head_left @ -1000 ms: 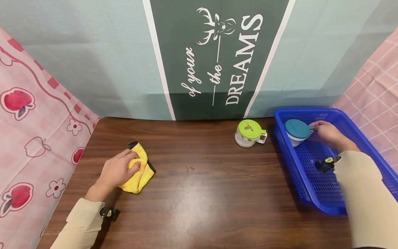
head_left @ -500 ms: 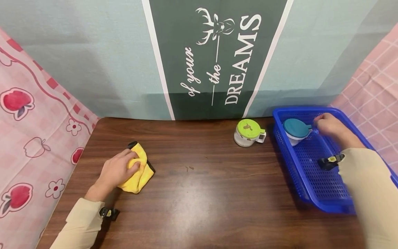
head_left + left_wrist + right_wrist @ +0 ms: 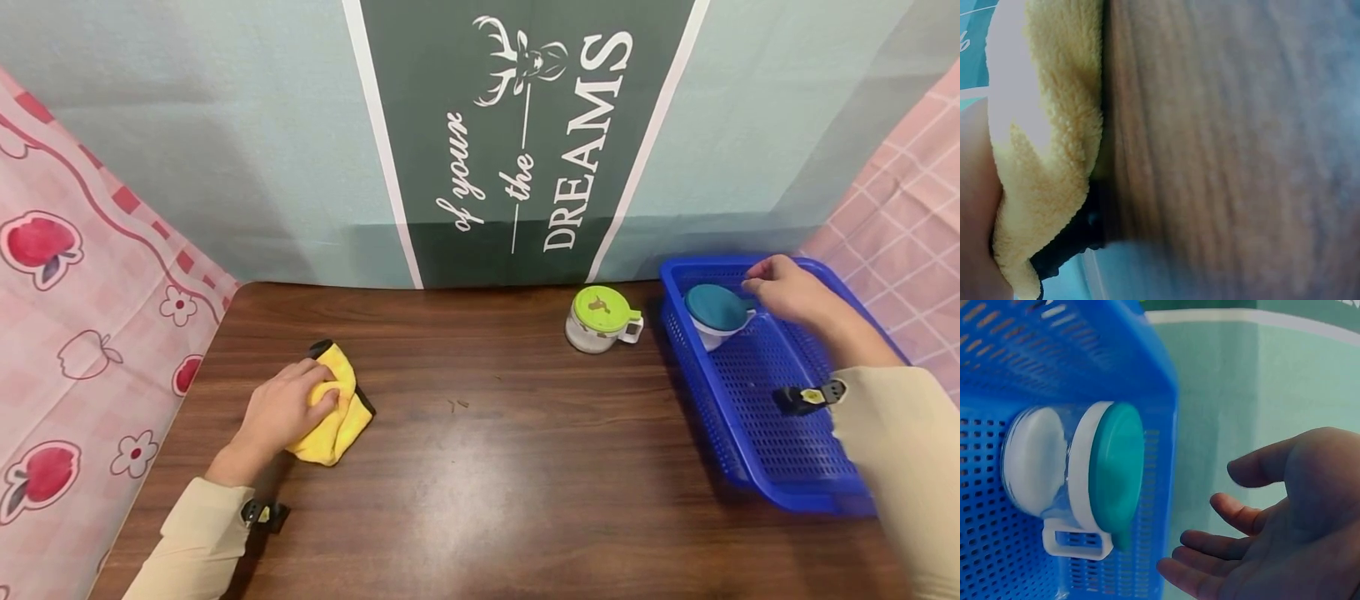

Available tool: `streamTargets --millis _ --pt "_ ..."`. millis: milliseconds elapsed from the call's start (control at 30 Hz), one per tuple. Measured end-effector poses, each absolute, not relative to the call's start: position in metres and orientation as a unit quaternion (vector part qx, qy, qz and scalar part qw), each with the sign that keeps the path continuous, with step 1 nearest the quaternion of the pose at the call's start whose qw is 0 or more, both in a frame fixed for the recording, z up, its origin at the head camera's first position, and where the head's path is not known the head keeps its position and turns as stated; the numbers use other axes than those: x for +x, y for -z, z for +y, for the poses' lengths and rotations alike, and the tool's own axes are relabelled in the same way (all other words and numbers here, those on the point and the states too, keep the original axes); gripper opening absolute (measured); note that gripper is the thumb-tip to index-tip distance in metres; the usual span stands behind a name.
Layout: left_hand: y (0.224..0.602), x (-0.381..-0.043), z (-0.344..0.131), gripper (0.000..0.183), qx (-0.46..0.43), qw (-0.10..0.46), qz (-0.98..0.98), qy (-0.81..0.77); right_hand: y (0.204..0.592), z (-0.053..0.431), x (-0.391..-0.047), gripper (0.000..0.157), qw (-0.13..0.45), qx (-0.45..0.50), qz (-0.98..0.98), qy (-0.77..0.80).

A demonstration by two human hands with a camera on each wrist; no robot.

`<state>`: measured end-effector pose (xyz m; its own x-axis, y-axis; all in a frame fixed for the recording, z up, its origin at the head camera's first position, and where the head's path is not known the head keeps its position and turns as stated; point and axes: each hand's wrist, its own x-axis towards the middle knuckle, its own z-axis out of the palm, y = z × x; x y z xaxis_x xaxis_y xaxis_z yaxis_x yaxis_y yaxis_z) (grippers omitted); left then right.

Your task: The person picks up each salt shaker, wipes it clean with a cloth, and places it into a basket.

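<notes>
Reference dial: head view, centred on the brown table, with 12 o'clock at the backdrop.

Left hand: at 9 o'clock, on the table. State: grasping the yellow cloth, a fold of which lies between thumb and fingers. The cloth's dark trim shows along its edge.

Right hand: at 2 o'clock, above the blue basket. State: unloaded, fingers loosely bent and spread; the right wrist view shows a gap between the fingertips and the teal-lidded jar.

Teal-lidded jar: upright inside the basket, between the basket's 10 and 11 o'clock positions; handle toward 3 o'clock.

Green-lidded jar: upright on the table at 2 o'clock, outside the basket and near its wall; handle between 3 and 4 o'clock.
</notes>
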<state>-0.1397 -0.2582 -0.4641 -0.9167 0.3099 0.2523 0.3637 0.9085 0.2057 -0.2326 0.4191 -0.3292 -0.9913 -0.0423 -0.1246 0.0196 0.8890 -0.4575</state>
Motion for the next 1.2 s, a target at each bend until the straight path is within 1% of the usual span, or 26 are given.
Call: streamTargets --millis 233,400,467,567,667,900,1200 --pt "0.464 -0.139 -0.258 0.019 -0.169 0.105 -0.972 0.128 0.322 0.404 -0.221 0.052 0.066 -0.023 0.971 0.228" --pt "0.464 -0.138 -0.259 0.019 -0.165 0.100 -0.973 0.128 0.324 0.394 -0.215 0.068 0.074 -0.041 0.971 0.222" --pt "0.465 -0.138 -0.259 0.020 -0.165 0.100 -0.973 0.128 0.325 0.389 -0.214 0.072 0.066 -0.054 0.973 0.216" --pt "0.465 -0.138 -0.259 0.020 -0.164 0.101 -0.973 0.126 0.326 0.380 -0.210 0.073 0.044 -0.076 0.973 0.214" --pt "0.465 -0.138 -0.259 0.019 -0.164 0.102 -0.973 0.125 0.326 0.371 -0.205 0.076 0.038 -0.096 0.970 0.222" --pt "0.465 -0.138 -0.259 0.018 -0.164 0.101 -0.973 0.129 0.322 0.349 -0.188 0.084 0.077 -0.096 0.965 0.231" --pt "0.465 -0.138 -0.259 0.018 -0.165 0.105 -0.972 0.132 0.324 0.319 -0.172 0.083 0.087 -0.102 0.970 0.205"
